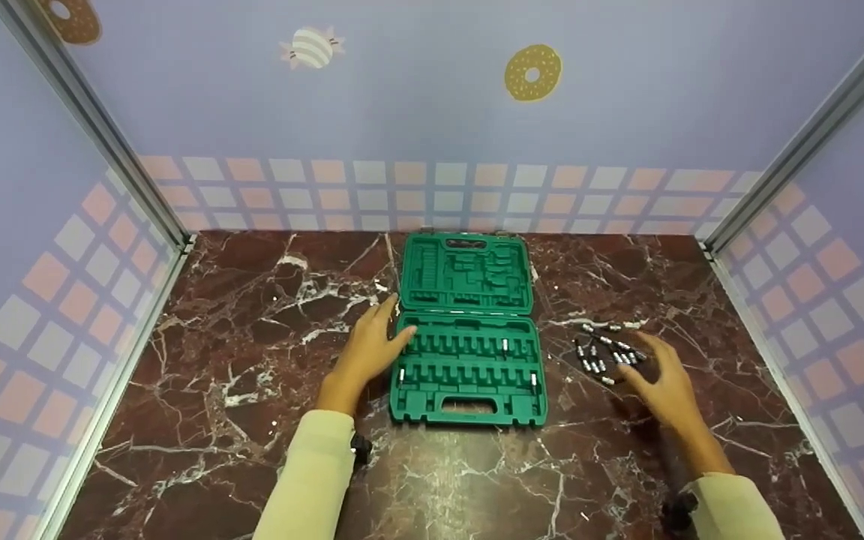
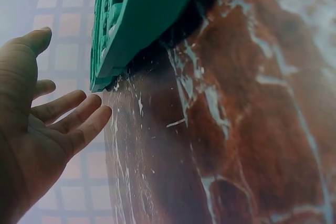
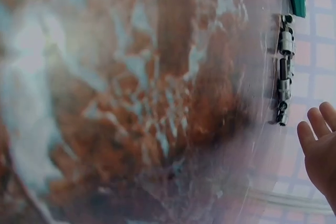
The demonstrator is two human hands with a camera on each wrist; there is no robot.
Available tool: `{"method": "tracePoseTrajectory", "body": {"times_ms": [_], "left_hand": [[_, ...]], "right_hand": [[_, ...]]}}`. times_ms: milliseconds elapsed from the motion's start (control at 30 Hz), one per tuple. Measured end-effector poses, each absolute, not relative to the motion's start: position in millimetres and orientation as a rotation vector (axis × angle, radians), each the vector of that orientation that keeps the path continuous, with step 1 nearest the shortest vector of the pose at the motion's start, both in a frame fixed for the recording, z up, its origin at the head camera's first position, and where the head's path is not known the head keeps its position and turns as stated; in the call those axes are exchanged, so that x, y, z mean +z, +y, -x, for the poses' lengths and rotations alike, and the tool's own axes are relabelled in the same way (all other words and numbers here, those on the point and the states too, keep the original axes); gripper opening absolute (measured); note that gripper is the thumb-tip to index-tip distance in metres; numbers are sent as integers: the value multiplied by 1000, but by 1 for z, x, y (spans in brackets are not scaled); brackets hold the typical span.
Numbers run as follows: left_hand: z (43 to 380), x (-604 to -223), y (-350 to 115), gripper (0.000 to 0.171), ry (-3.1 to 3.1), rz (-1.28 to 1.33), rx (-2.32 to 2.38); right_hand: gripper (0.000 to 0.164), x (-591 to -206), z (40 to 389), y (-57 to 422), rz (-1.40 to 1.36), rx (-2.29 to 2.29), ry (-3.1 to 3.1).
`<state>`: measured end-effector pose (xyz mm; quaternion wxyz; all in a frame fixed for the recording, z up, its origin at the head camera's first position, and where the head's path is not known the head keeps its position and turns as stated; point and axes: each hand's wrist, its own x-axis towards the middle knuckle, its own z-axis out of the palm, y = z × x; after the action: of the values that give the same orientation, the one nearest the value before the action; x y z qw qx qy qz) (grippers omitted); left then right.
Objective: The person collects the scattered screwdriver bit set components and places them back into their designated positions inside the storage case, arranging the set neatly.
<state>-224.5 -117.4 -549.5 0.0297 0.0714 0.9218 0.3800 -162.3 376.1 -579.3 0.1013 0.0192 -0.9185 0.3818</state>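
Observation:
A green plastic tool case (image 1: 417, 411) lies unfolded on the marble-patterned table, its lid toward the back wall. Three small metal bits, one a socket-like piece (image 1: 505, 346), stand in its slotted lower half; most slots hold nothing. My left hand (image 1: 372, 341) is at the case's left edge, fingers extended and thumb over the rim; the left wrist view shows its palm beside the case wall (image 2: 142, 14). To the right of the case lies a loose group of silver and black socket bits (image 1: 588, 366). Over their right side my right hand (image 1: 664, 382) hovers, fingers spread and thumb apart.
The dark red marble-look tabletop (image 1: 252, 442) extends around the case. Behind it rises a lilac wall (image 1: 417, 112) with pink and white squares, and side panels (image 1: 837, 277) close in both sides. A dark wrist device (image 1: 361, 448) sits at the left cuff.

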Motion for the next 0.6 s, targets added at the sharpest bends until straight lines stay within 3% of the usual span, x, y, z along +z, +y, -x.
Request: {"method": "tracePoseTrajectory", "body": {"times_ms": [600], "left_hand": [[247, -565, -115, 67, 2755, -63, 1402]], "right_hand": [[57, -579, 167, 402, 75, 1132, -2777]]}}
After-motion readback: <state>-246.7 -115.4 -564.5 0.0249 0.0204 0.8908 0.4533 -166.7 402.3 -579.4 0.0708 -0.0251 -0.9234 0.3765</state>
